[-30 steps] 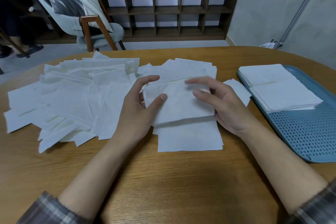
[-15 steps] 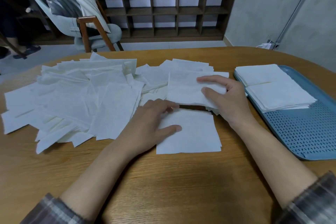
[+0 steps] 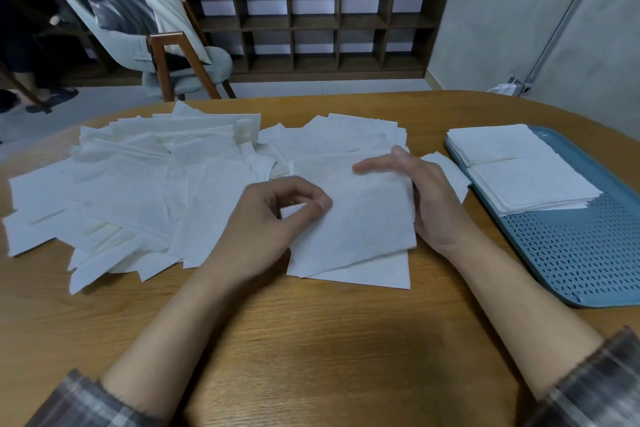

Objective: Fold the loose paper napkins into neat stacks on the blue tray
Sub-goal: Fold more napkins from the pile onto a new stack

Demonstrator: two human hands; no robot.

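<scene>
The left hand (image 3: 266,222) pinches the left edge of a plain white napkin (image 3: 363,225) and the right hand (image 3: 427,199) grips its right edge, above a wooden tabletop (image 3: 311,340).

White napkins (image 3: 138,191) beside blue tray (image 3: 588,253)
</scene>
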